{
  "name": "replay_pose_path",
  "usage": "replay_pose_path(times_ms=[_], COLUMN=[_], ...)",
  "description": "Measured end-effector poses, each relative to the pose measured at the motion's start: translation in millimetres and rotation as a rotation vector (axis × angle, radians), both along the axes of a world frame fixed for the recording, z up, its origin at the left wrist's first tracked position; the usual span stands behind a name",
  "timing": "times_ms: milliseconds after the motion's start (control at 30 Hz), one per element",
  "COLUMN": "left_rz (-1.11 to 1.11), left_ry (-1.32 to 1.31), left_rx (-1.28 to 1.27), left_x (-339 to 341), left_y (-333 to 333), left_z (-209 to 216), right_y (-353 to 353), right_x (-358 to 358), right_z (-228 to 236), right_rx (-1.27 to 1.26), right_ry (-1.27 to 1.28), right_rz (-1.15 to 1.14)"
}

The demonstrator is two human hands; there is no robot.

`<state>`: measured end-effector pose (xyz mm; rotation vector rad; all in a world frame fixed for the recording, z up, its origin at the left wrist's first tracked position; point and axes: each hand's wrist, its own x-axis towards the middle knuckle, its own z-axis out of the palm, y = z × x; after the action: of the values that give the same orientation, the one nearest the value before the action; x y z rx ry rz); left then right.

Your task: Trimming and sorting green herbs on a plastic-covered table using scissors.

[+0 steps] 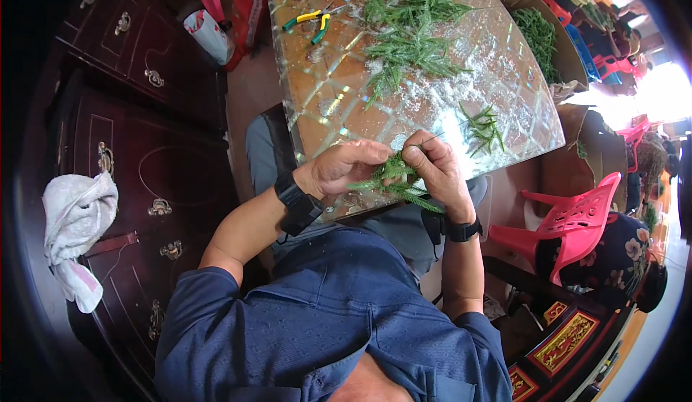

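Observation:
Over the table's near edge I hold a green artificial pine sprig (395,175) between both hands. My left hand (346,165) is closed on its left side, the thumb and fingers bent around the needles. At the upper end, my right hand (441,168) pinches the sprig, thumb against forefinger; a thin stem or wire shows by the fingertips. Another small sprig (483,128) lies on the table to the right. Farther away is a loose pile of pine sprigs (414,52), with white flakes (497,70) scattered around it.
Pliers (311,23) with yellow and green handles rest on the glass-topped table (317,121) at far left. A carton (537,31) of greenery stands beyond the right edge. A pink plastic chair (569,218) is at right, dark drawers (137,149) at left, with a towel (76,214) hanging.

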<state>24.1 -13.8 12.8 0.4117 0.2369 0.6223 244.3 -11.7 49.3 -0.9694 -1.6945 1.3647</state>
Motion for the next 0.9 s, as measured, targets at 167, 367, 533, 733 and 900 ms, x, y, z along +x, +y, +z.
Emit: replay_pose_path(times_ms=[167, 367, 533, 733, 900], left_rz=[0.056, 0.044, 0.012, 0.125, 0.318], left_ry=[0.135, 0.347, 0.509, 0.689, 0.975], left_rx=[0.009, 0.159, 0.324, 0.556, 1.016], left_x=[0, -6, -6, 1, 6], left_y=[-1, 4, 7, 2, -1], left_z=[-2, 11, 17, 28, 30], right_y=[-2, -9, -11, -16, -14], right_x=[-1, -4, -6, -6, -7], right_z=[6, 6, 8, 10, -2], right_rx=[0.242, 0.274, 0.275, 0.21, 0.113], right_ry=[-0.162, -0.154, -0.193, -0.241, -0.29], right_rz=[-0.043, -0.091, -0.112, -0.113, -0.13])
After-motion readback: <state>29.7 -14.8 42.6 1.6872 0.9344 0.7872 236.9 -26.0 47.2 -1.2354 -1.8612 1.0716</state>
